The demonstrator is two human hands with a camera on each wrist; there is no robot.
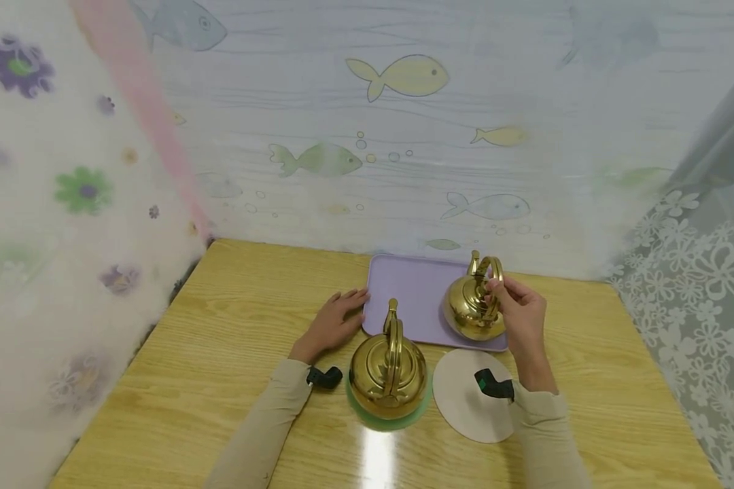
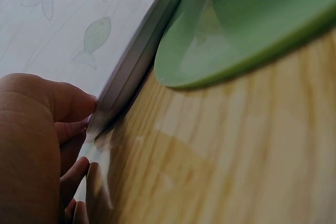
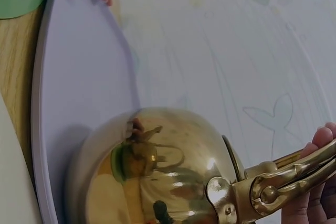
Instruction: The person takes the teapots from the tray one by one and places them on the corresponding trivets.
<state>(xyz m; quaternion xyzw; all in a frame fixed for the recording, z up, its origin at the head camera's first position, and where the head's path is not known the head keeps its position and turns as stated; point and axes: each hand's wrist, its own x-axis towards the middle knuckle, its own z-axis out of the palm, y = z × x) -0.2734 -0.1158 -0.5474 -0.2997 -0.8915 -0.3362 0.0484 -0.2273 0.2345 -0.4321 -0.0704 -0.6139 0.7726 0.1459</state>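
Note:
My right hand (image 1: 526, 322) grips the raised handle of a shiny gold kettle (image 1: 469, 314) over the right part of a lilac tray (image 1: 411, 288). In the right wrist view, the kettle's round body (image 3: 157, 177) overlaps the tray (image 3: 84, 82), and fingers curl under the handle (image 3: 307, 169). My left hand (image 1: 336, 319) rests at the tray's left edge, fingers extended. The left wrist view has its thumb touching the tray rim (image 2: 118, 87). Another gold kettle (image 1: 370, 370) stands nearer on a green round mat (image 1: 384, 425), handle up.
Right of the green mat lies a pale beige round mat (image 1: 465, 401), partly under my right wrist's camera. The wooden table (image 1: 251, 305) meets a fish-patterned wall covering (image 1: 318, 204) at the back. A flowered lace curtain (image 1: 697, 326) hangs on the right.

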